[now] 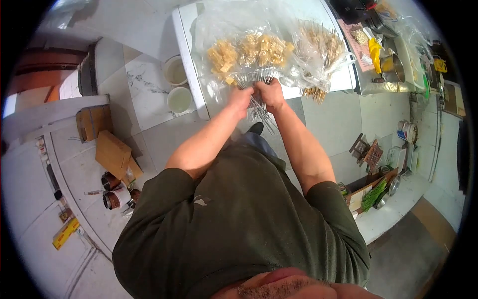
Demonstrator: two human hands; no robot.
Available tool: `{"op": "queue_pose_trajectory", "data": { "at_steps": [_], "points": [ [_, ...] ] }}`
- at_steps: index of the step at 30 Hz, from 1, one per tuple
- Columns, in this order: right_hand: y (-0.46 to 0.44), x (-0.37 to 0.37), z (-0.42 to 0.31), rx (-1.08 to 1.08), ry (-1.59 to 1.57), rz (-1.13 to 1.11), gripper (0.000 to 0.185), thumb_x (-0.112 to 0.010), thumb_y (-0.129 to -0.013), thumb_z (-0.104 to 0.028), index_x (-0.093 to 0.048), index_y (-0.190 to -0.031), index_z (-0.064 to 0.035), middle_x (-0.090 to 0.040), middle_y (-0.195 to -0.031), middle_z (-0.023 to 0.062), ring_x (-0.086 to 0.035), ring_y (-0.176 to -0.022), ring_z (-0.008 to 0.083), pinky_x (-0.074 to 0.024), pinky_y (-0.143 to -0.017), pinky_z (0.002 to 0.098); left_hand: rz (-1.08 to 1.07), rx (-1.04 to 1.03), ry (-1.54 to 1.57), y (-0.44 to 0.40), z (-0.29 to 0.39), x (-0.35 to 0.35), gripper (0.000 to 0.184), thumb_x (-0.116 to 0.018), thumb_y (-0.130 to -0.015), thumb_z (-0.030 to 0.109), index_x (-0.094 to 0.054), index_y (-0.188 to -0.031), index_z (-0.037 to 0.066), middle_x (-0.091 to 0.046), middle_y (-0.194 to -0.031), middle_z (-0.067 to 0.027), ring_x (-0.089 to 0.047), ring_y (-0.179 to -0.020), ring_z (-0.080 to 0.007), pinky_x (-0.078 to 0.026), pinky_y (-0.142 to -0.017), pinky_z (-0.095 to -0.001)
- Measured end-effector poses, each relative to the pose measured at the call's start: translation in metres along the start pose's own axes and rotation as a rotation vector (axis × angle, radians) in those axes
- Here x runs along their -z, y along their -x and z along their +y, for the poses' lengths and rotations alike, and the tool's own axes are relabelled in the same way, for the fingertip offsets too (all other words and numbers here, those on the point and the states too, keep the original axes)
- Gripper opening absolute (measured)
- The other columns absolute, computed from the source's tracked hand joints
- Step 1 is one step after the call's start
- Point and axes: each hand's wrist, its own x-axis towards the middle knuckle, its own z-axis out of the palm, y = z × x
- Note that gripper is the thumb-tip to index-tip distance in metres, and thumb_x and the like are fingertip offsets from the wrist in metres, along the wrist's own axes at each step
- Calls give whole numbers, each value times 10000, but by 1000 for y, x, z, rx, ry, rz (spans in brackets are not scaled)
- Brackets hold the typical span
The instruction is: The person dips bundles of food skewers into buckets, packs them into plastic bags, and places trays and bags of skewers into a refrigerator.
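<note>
My left hand (241, 99) and my right hand (270, 94) are side by side at the front edge of the white table (191, 55). Both are closed round a bundle of thin metal skewers (259, 112), whose bare ends point down toward my body. Yellowish cubed food (264, 50) sits on the far ends of the skewers, on and partly under clear plastic. Another cluster of the same food (222, 56) lies to the left. Right of my hands, a clear plastic bag (318, 57) holds many wooden-looking sticks, their ends poking out at the bottom.
Two pale buckets (179, 99) stand on the floor left of the table. At the right are a metal pot (392, 69) and a yellow cloth or bag (374, 55). Cardboard boxes (113, 153) lie at the left; green vegetables (374, 195) sit in a box lower right.
</note>
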Motion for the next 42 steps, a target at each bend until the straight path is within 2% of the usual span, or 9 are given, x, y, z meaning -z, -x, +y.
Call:
{"op": "queue_pose_trajectory", "data": {
  "at_steps": [7,10,13,17,22,28,32,38,42],
  "points": [
    [-1,-3,13,69,-40,5,424,-663,-751,-38,-452,-1090,103,-611,-926,173,-629,-767,229,-530,-631,348,19,13,127,13,11,-1,246,-567,-860,44,-582,-1102,4,-635,-1028,-96,-637,-861,-220,-527,-713,-360],
    [2,-1,5,7,-36,-3,446,-671,-746,-41,-445,-1101,107,-604,-963,181,-627,-792,232,-530,-642,347,-5,21,147,8,6,4,251,-567,-857,30,-579,-1106,3,-633,-1043,-99,-633,-890,-223,-527,-736,-360],
    [6,-9,1,33,-48,72,389,-701,-750,-54,-468,-1035,74,-613,-882,140,-619,-722,210,-520,-599,325,-19,-12,137,3,4,6,254,-560,-853,19,-577,-1106,2,-631,-1045,-100,-630,-904,-226,-529,-752,-367],
    [7,-16,-3,43,13,47,429,-708,-736,-75,-463,-1047,91,-616,-905,160,-619,-746,216,-522,-605,331,-32,0,152,5,6,4,246,-546,-854,17,-578,-1097,3,-632,-1018,-97,-631,-902,-227,-534,-748,-380],
    [-1,-17,5,69,246,115,546,-761,-705,-144,-453,-1070,121,-620,-948,192,-625,-787,235,-531,-632,339,18,4,187,-15,-9,10,228,-533,-856,23,-585,-1078,19,-628,-974,-84,-634,-849,-223,-539,-715,-379],
    [9,-15,-5,46,-79,-45,416,-696,-760,-58,-442,-1053,93,-611,-889,170,-627,-723,202,-524,-574,325,-13,-11,233,11,11,2,124,-533,-844,33,-587,-955,36,-592,-837,-48,-601,-720,-188,-511,-626,-346],
    [10,-18,-11,21,-93,-76,364,-663,-774,-17,-431,-1034,87,-603,-853,157,-621,-663,192,-509,-524,318,-36,8,137,7,11,10,41,-536,-840,49,-566,-868,46,-569,-779,-38,-552,-669,-159,-456,-580,-314],
    [1,-22,0,67,-71,24,369,-671,-757,-32,-428,-1007,89,-586,-806,143,-583,-592,185,-486,-495,317,-4,-118,98,8,8,12,96,-535,-859,83,-502,-918,14,-531,-718,-52,-499,-630,-164,-420,-591,-309],
    [-1,-22,1,86,-59,36,371,-677,-753,-45,-431,-1000,82,-582,-796,133,-566,-580,173,-468,-485,307,-36,-105,-11,12,15,14,120,-522,-876,108,-468,-917,8,-492,-687,-57,-486,-616,-171,-413,-566,-309]
  ]
}}
